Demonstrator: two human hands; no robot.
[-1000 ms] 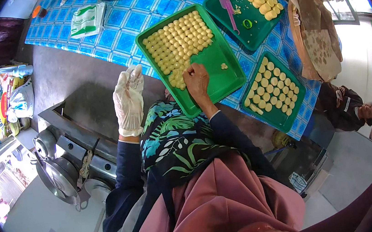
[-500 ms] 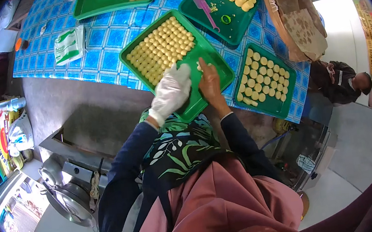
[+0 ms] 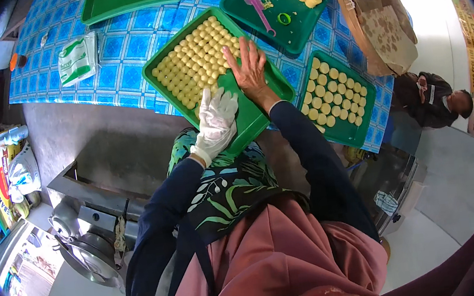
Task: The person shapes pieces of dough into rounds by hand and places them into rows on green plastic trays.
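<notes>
My left hand (image 3: 215, 124), in a white glove, lies in the lower left of a green tray (image 3: 280, 87) beside rows of small yellow dough balls (image 3: 191, 56). Its fingers are extended over the tray floor and the nearest balls. My bare right hand (image 3: 250, 71) reaches over the tray's right part, fingers spread, fingertips at the balls near the upper right. Whether either hand grips a ball is not visible; both look open. A darker green tray (image 3: 331, 128) of flat round pieces (image 3: 323, 80) sits to the right.
A tray (image 3: 300, 35) holds yellow pieces, a pink spatula (image 3: 256, 8) and green ring (image 3: 284, 18). Another tray (image 3: 116, 10), plastic packet (image 3: 76, 61) and round woven basket (image 3: 365, 40) rest on the checked tablecloth. A stove (image 3: 99, 222) with pots is lower left; another person (image 3: 436, 102) is right.
My gloved left hand came from outside the tray onto it. My right hand moved up and spread its fingers. The loose bit on the tray floor is no longer visible.
</notes>
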